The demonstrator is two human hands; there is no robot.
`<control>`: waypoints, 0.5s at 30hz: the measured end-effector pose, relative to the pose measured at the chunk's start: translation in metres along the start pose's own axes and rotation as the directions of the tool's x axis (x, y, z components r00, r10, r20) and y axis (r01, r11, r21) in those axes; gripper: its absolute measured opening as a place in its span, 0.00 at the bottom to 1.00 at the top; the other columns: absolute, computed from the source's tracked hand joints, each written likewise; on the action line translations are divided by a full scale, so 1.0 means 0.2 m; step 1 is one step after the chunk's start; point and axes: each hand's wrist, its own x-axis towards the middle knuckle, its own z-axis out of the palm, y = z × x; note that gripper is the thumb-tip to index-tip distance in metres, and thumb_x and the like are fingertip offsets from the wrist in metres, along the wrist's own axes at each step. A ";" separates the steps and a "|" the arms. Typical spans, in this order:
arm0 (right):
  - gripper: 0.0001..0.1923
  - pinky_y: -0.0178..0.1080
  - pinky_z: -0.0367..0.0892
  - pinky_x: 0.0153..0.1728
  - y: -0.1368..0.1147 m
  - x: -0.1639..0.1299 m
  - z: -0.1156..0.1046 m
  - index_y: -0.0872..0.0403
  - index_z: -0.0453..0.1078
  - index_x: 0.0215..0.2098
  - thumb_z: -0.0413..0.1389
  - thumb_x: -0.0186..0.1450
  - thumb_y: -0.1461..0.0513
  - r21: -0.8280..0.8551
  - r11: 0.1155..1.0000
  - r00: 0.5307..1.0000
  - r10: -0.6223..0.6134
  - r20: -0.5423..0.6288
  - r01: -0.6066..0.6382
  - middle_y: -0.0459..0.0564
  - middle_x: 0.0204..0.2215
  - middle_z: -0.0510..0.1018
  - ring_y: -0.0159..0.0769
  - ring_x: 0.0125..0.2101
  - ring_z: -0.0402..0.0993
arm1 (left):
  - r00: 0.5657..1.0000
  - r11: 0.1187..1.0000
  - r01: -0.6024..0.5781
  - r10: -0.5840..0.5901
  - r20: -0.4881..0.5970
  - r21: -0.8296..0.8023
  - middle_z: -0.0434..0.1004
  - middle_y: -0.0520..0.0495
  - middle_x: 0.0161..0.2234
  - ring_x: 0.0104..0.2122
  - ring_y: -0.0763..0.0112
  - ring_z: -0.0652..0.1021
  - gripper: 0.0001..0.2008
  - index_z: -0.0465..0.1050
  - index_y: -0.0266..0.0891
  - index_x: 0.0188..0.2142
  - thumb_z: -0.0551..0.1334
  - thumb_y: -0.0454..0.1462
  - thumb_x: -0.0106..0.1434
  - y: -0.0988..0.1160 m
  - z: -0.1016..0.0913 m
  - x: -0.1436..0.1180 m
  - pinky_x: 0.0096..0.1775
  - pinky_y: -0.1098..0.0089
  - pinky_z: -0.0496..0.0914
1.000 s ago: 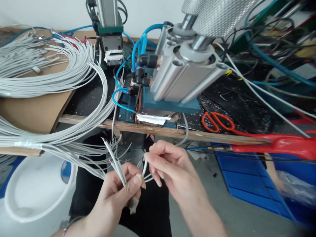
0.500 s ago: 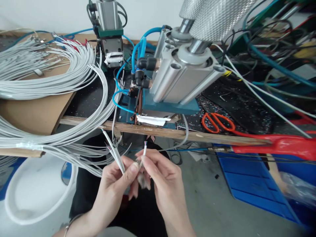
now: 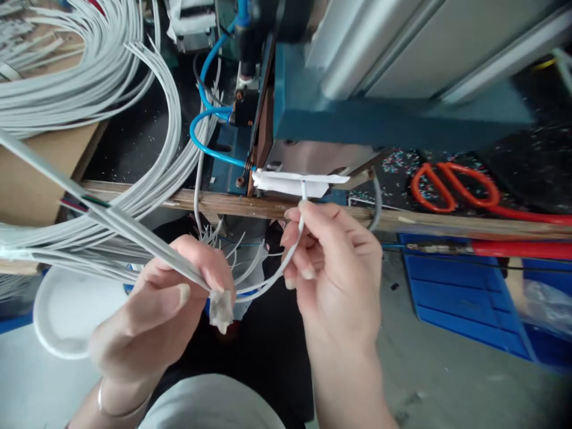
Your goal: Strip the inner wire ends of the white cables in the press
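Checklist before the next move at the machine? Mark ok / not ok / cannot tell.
1. Right hand pinching one white cable near its end: ok.
2. Cable end up at the white strip: ok.
3. Cable tip's exact position: cannot tell; too small.
4. Left hand firm on the other cables: cannot tell; thumb looks off them.
5. Right fingertips clear of the blue plate: ok, seemingly; below the strip.
6. Bench free of debris: not ok; coloured specks.

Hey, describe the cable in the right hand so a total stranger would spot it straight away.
Start at the blue block under the big silver metal body. A white strip sits below its front, and just beneath that, the right hand pinches a thin white cable. Unlike the looped cables on the left, its upper end runs up to that strip.
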 end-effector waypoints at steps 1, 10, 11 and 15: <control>0.09 0.23 0.60 0.07 0.00 0.01 0.00 0.55 0.77 0.25 0.67 0.61 0.61 0.001 1.000 1.000 0.005 0.002 -0.005 0.40 0.17 0.77 0.20 0.10 0.61 | 1.000 1.000 -0.002 0.002 -0.002 -0.015 0.75 0.48 0.30 0.31 0.67 0.76 0.09 0.78 0.35 0.41 0.62 0.39 0.68 0.00 0.00 0.00 0.33 0.67 0.70; 0.09 0.23 0.60 0.08 -0.01 0.00 0.01 0.54 0.76 0.25 0.68 0.61 0.62 0.028 1.000 0.997 0.004 -0.083 -0.001 0.39 0.17 0.78 0.20 0.09 0.61 | 0.992 0.999 -0.035 0.036 -0.124 0.014 0.76 0.49 0.28 0.30 0.69 0.75 0.06 0.80 0.36 0.40 0.65 0.36 0.69 -0.04 0.02 0.02 0.30 0.71 0.73; 0.09 0.23 0.60 0.07 -0.01 -0.01 0.01 0.54 0.76 0.25 0.68 0.62 0.62 0.021 1.000 0.997 0.009 -0.073 -0.007 0.39 0.17 0.78 0.20 0.09 0.61 | 0.989 0.999 -0.035 0.038 -0.143 0.022 0.75 0.48 0.27 0.31 0.68 0.75 0.06 0.80 0.36 0.40 0.66 0.36 0.68 -0.04 0.03 0.02 0.29 0.72 0.72; 0.11 0.24 0.59 0.07 -0.02 -0.01 0.00 0.54 0.75 0.25 0.67 0.63 0.61 -0.011 1.000 0.999 0.019 -0.041 -0.019 0.39 0.18 0.78 0.20 0.09 0.60 | 0.981 0.994 -0.055 0.071 -0.183 0.091 0.74 0.49 0.24 0.31 0.66 0.75 0.05 0.81 0.38 0.38 0.67 0.37 0.67 -0.05 0.03 0.02 0.25 0.72 0.70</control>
